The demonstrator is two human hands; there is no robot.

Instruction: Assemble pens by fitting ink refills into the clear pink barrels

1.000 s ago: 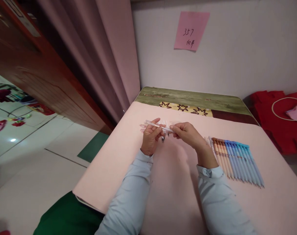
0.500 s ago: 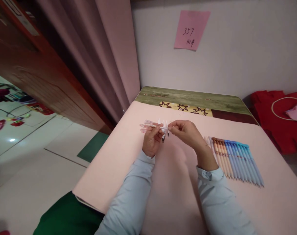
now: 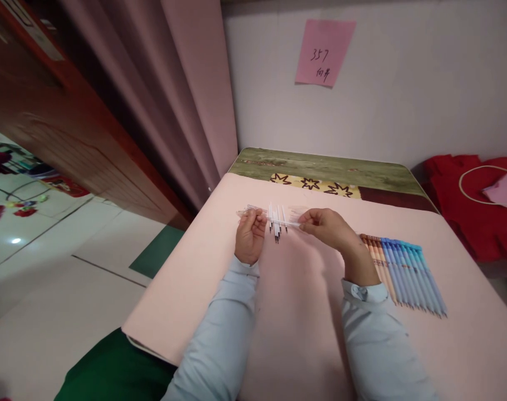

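Observation:
My left hand point(image 3: 250, 236) is closed in a pinch around a clear, pinkish pen barrel, mostly covered by the fingers. Opposite it, my right hand point(image 3: 328, 228) pinches the end of a thin whitish pen refill point(image 3: 293, 224), which spans the space between both hands, roughly level. Whether its left end sits inside the barrel is too small to tell. Below and behind it, several white refills point(image 3: 277, 229) with dark tips lie side by side on the table. Pale pink clear pieces point(image 3: 297, 212) lie beyond the right fingers, blurred.
Right of my right forearm lies a neat row of brown, blue and turquoise pens point(image 3: 412, 278). The pink-covered table point(image 3: 195, 278) has a green far end point(image 3: 320, 161) against the wall. A red bag point(image 3: 466, 217) stands off the right edge; a wooden door point(image 3: 90, 128) is at left.
My hands have moved apart, the left slightly left and the right to the right. More of the thin refill and of the refills on the table now shows between them.

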